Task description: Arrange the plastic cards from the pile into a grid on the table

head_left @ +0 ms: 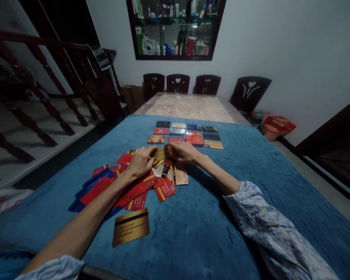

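A gold card (162, 154) is held up between my two hands, above a loose pile of cards. My left hand (140, 161) pinches its left end, and my right hand (182, 152) grips its right end. Red cards (135, 190) and blue cards (96, 181) spread out under my left forearm. Below my right hand lie gold-striped cards (179, 175). A single gold card with a dark stripe (131, 227) rests apart, closer to me. Beyond my hands, sorted cards (195, 139) sit in rows, some partly hidden by my fingers.
A blue cloth (221, 217) covers the near part of the long table, whose stone top (189, 105) shows at the far end. Dark chairs (177, 83) stand behind it. A wooden railing (43, 70) runs along the left, and a red bag (280, 124) sits at the right.
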{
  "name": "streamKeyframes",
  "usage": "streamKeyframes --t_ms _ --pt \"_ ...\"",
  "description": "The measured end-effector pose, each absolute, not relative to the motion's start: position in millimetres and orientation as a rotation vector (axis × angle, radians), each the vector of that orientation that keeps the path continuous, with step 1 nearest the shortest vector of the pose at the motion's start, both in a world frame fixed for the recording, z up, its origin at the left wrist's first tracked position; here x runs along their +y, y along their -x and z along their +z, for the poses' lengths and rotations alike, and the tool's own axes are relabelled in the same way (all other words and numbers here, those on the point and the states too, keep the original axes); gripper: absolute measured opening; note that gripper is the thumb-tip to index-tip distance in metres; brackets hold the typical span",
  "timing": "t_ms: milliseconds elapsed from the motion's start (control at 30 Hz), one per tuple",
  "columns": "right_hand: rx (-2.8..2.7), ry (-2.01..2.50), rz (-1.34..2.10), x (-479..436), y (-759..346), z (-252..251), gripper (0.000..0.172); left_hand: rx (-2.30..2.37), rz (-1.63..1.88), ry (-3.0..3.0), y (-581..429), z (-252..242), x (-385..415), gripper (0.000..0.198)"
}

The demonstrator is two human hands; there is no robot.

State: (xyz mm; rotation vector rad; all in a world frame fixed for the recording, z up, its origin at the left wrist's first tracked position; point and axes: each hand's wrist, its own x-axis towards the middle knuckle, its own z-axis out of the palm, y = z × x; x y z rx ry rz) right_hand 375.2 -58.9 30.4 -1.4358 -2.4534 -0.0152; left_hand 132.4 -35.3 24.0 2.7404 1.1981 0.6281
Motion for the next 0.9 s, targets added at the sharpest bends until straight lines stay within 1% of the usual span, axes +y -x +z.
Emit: streamKeyframes --t_ms 167,333,600,900 --pt "-2.511 1.394 -0.019 -57.8 -375.9 29.4 0.055 1.23 0.586 -2.74 -133.1 23.7 -35.6 0.047" --pt "-2.518 1.323 -0.021 -53.6 -377.8 24.4 0.051 1.23 0.57 -2.757 -133.0 18.7 -31.8 0.049" --pt "-2.527 1.242 0.002 -49.9 -380.0 20.2 0.054 1.234 0.508 -2.757 -132.0 16.5 -29.3 0.052" --pt "-2.573 1.264 0.007 -51.5 -380.2 25.0 0.056 1.236 0.514 -2.705 -132.4 18.6 -31.4 0.054"
